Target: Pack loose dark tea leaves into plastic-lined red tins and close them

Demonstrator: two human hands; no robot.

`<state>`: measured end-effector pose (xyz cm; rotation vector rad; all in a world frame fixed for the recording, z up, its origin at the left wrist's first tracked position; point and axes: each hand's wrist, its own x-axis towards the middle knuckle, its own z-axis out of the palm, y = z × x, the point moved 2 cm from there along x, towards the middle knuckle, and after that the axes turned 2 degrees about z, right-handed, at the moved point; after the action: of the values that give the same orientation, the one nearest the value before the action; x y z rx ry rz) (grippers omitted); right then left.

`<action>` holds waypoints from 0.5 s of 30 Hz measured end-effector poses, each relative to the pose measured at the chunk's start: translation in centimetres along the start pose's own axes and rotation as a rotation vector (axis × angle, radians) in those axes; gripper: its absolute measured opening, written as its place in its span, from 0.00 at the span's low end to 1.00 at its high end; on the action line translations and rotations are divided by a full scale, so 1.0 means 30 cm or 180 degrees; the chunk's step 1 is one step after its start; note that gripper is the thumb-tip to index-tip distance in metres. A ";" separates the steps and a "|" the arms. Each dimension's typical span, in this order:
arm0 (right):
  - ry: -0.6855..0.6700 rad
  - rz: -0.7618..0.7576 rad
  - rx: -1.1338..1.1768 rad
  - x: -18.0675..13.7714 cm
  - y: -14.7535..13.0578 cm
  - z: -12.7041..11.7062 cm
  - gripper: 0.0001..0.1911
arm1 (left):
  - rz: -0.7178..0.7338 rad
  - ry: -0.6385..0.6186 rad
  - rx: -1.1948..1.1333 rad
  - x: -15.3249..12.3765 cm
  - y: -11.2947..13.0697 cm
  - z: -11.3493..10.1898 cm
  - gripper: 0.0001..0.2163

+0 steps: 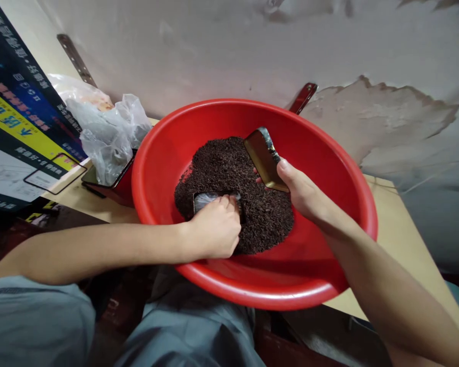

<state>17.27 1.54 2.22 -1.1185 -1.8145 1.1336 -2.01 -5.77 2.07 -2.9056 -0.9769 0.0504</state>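
Note:
A wide red basin (329, 255) holds a heap of dark, loose, tea-like bits (225, 158). Sunk in the heap is a dark-rimmed rectangular tin (195, 203) with clear plastic (205, 198) inside. My left hand (218, 227) is closed over the right part of this tin, its fingertips hidden in it. To the right, above the heap, my right hand (300, 186) grips a shallow gold-lined tin lid (266, 162) by its right edge, thumb on top. The lid is tilted, its gold inside facing me.
On the left, crumpled clear plastic bags (109, 127) sit by a dark red open tin (115, 189). A large printed box (23, 112) stands at far left. The pale tabletop (401, 224) runs under the basin, against a peeling wall (214, 51) with metal brackets (304, 98).

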 end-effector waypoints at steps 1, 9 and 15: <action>-0.0032 -0.0006 -0.0031 -0.001 0.000 -0.001 0.37 | -0.0028 0.0034 -0.0038 -0.008 -0.006 0.007 0.20; -0.0861 -0.0874 -0.0854 0.029 0.062 0.070 0.39 | 0.0127 0.0254 0.0137 -0.030 -0.046 0.049 0.19; -0.1186 -0.1830 -0.1426 0.012 0.124 0.178 0.42 | 0.0072 -0.0013 0.0026 -0.115 0.042 0.023 0.12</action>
<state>13.55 1.11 -3.10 -0.5480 -2.5495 0.6299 -4.05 -8.81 1.29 -2.9102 -0.9424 0.0615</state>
